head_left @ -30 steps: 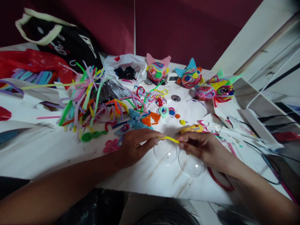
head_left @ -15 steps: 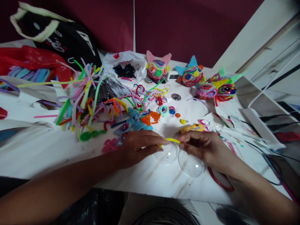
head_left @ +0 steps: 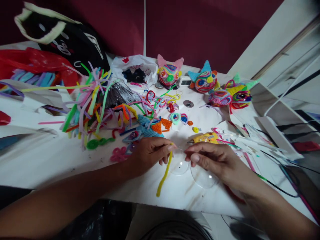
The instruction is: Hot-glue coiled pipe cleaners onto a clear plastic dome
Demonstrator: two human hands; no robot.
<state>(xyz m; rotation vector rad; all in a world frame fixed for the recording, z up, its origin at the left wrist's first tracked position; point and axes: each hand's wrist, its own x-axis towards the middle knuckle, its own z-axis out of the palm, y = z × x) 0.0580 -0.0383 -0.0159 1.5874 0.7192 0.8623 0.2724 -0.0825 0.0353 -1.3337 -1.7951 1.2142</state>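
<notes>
My left hand (head_left: pixel 155 151) pinches the upper end of a yellow pipe cleaner (head_left: pixel 163 176) between thumb and fingers. The pipe cleaner hangs down toward the table's front edge. To its right, my right hand (head_left: pixel 212 160) has its fingers bent and its thumb close against them. Whether anything is between them is hidden. Two clear plastic domes lie beneath the hands: the left dome (head_left: pixel 180 166) just right of the pipe cleaner, the right dome (head_left: pixel 203 178) partly under my right hand. A yellow glue gun (head_left: pixel 206 137) lies just beyond my right hand.
Behind my left hand is a heap of coloured pipe cleaners (head_left: pixel 85 103). Decorated yarn balls with ears, among them a pink-eared ball (head_left: pixel 170 75), stand at the back. A black bag (head_left: pixel 75 43) is at the left rear. A cable (head_left: pixel 277 185) runs along the right.
The yellow pipe cleaner, stretched between both hands before, now hangs from my left hand alone. My right hand has come off it and stays over the right dome.
</notes>
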